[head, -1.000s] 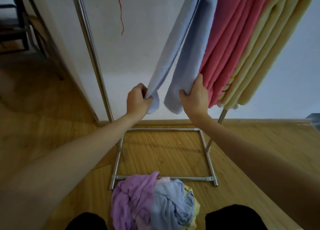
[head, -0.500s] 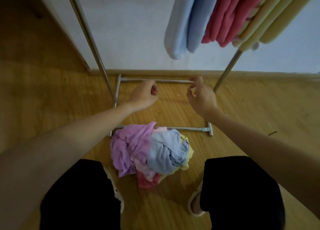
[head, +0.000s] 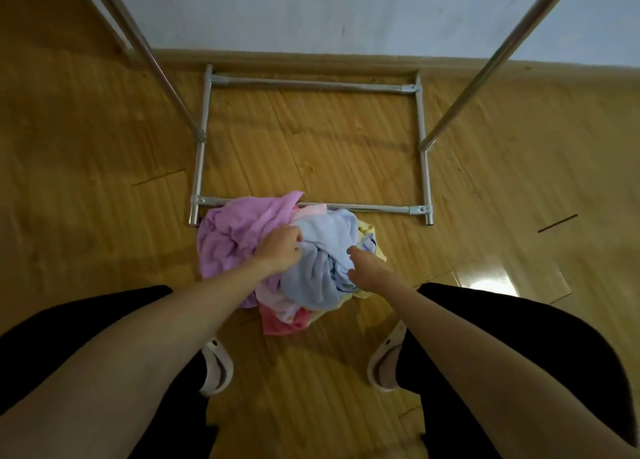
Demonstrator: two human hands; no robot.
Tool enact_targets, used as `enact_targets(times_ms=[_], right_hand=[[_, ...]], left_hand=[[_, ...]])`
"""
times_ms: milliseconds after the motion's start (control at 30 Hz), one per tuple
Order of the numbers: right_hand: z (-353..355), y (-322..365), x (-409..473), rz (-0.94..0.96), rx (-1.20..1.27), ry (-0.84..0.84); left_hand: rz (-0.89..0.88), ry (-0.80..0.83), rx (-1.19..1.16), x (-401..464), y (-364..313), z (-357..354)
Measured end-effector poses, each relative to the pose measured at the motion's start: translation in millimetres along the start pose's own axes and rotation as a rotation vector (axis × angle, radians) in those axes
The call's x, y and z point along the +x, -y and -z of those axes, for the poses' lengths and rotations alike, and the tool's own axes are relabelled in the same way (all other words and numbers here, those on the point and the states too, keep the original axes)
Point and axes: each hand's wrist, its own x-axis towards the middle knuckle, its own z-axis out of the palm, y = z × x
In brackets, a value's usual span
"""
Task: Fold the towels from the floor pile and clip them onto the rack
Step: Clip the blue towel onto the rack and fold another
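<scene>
Pile on floor showing mixed pastels: lilac towel at left, pale blue towel on top right, pale yellow towel peeking at right edge, pink towel sticking out at near edge. Rack shining silver metal. Floor showing warm yellow-brown wood grain in planks. Wall looking white-grey. Trousers looking black, slippers white.

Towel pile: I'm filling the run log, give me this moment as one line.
stage: picking next towel | left hand: grips blue towel | right hand: reaching in, grip unclear | pile: on floor by rack base
</scene>
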Motion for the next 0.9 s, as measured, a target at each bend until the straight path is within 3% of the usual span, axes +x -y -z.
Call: enact_targets(times_ms=[400,633,900], right_hand=[[-26.3,-15.6,59.9,-0.011,-0.054,-0.015],[-26.6,-18.6,61.5,-0.042,-0.111,0.042],[7.0,-16.1,27.2,0.011,-0.049,0.009]], left_hand=[[-0.056,0.109,0.277,62.3,6.4,-70.1],[-0.045,0.031,0.304,50.1,6.0,-78.0],[-0.103,-0.41,-0.086,9.7,-30.8,-22.0]])
